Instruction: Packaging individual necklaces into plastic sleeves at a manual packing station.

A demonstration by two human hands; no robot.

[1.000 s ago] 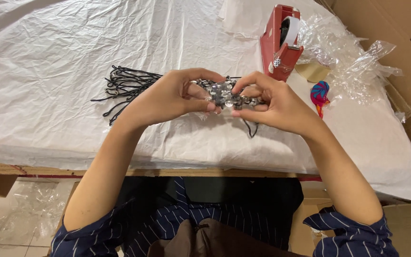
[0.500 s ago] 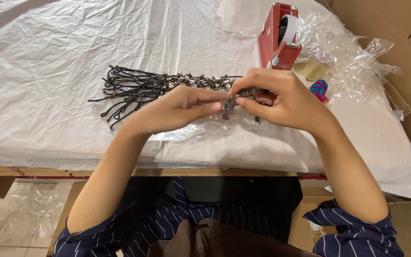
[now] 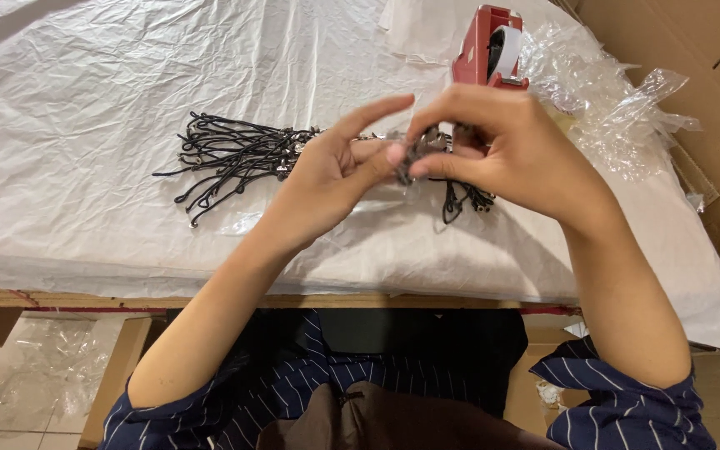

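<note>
Both hands meet above the table's near middle: the left hand (image 3: 335, 171) and right hand (image 3: 502, 146) pinch a small beaded piece (image 3: 414, 154) between fingertips (black cords (image 3: 235, 154) lie left).

cords (image 3: 235, 158) left of hands, tape dispenser (image 3: 485, 50) behind

You get bright, even, warm light from above. The white sheet (image 3: 127, 75) on the surface (image 3: 427, 302) shows every crease without burning out. Your arms throw soft shadows onto its near edge. The crumpled clear plastic (image 3: 618, 108) at far right glints with small highlights. Focus is sharp centrally; your fingertips (image 3: 393, 154) blur slightly.
</note>
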